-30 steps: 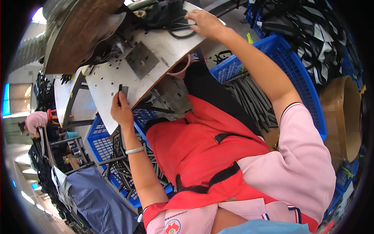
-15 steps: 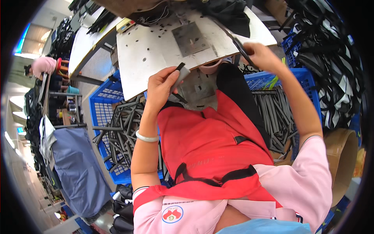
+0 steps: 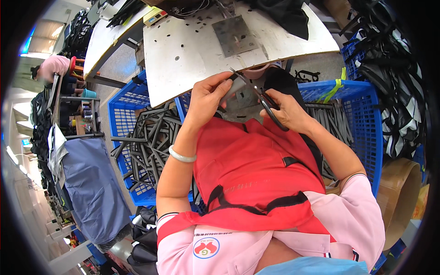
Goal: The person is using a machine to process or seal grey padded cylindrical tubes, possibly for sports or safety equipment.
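My left hand (image 3: 207, 97) pinches a short grey fabric strip (image 3: 234, 88) with a black end, above my lap near the table's front edge. In my right hand (image 3: 289, 110) is a pair of black-handled scissors (image 3: 264, 97), its fingers through and around the handles. The blades point up and left, meeting the upper end of the strip by my left fingertips. Whether the blades are closed on the strip is too small to tell.
A white table (image 3: 169, 68) carries a metal plate (image 3: 234, 35), black scraps and dark cloth (image 3: 288, 16). Blue crates with grey strips stand at my left (image 3: 120, 105) and right (image 3: 366, 119). A cardboard box (image 3: 398, 192) is at far right. Another person (image 3: 54, 68) sits far left.
My right hand has brought the scissors down and left from over the table's right side to the strip. My left hand, still pinching the strip, has shifted slightly right.
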Available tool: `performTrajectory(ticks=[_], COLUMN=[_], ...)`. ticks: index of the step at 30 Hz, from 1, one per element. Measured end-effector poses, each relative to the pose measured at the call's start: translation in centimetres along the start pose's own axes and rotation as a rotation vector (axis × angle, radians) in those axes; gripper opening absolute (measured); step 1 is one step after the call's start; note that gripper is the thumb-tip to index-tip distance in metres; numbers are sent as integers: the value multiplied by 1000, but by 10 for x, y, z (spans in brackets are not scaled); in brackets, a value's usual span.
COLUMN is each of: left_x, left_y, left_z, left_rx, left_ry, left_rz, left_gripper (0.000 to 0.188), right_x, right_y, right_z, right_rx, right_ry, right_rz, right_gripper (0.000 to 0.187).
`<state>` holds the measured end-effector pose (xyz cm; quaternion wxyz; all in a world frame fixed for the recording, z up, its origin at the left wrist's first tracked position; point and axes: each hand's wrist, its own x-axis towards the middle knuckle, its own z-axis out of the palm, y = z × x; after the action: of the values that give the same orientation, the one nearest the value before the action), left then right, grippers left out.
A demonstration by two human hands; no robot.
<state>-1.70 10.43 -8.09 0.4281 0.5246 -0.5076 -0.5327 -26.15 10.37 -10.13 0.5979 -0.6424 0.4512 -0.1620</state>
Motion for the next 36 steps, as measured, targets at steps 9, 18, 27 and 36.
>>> performTrajectory(ticks=[9,18,27,36], left_x=[18,89,93,41], left_y=[42,86,79,36], left_z=[-7,-12,-16,63], left_rx=[221,342,438,467], left_ry=[112,146,-27,-241], left_rz=[97,285,257,437], left_gripper=[27,23,23,22], right_x=[67,127,108,33], right_y=[-12,24,17,-16], right_z=[-103,-154,-138,85], right_rx=[-638,-796,-661,-1110], right_ry=[592,1027,1009,45], right_rz=[-364,-464,-734,-972], right_gripper=[38,29,17,31])
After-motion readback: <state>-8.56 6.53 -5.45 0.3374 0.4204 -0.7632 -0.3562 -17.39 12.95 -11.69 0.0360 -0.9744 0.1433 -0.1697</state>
